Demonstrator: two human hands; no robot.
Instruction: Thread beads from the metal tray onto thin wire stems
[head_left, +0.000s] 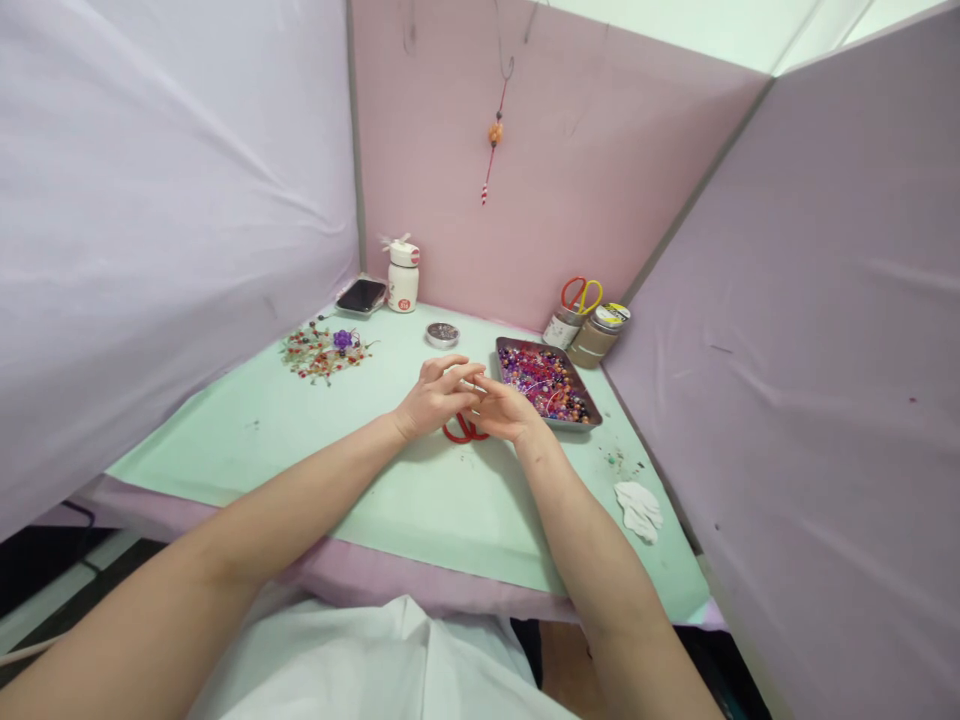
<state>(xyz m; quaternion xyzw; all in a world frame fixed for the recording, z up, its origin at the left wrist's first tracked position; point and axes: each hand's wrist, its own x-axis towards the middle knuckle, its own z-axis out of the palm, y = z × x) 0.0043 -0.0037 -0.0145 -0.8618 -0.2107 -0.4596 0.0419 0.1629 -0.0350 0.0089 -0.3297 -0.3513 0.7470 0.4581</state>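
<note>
My left hand [442, 394] and my right hand [501, 404] meet over the middle of the pale green table, fingertips together. Both hands have bent fingers closed round something too small to make out; a thin pale strand shows near the right one. Red-handled scissors [465, 430] lie on the table just below and partly behind the hands. Right beside my right hand is a dark metal tray [587, 428] holding many red, purple and orange beads [544, 382].
Left of the hands lie beaded sprigs [322, 355]. Behind stand a round tin [442, 335], a white bottle [403, 280], a phone [361, 296], and two jars [598, 338], one with scissors [581, 295]. A crumpled white cloth [639, 511] lies at right; a beaded cord [495, 134] hangs behind.
</note>
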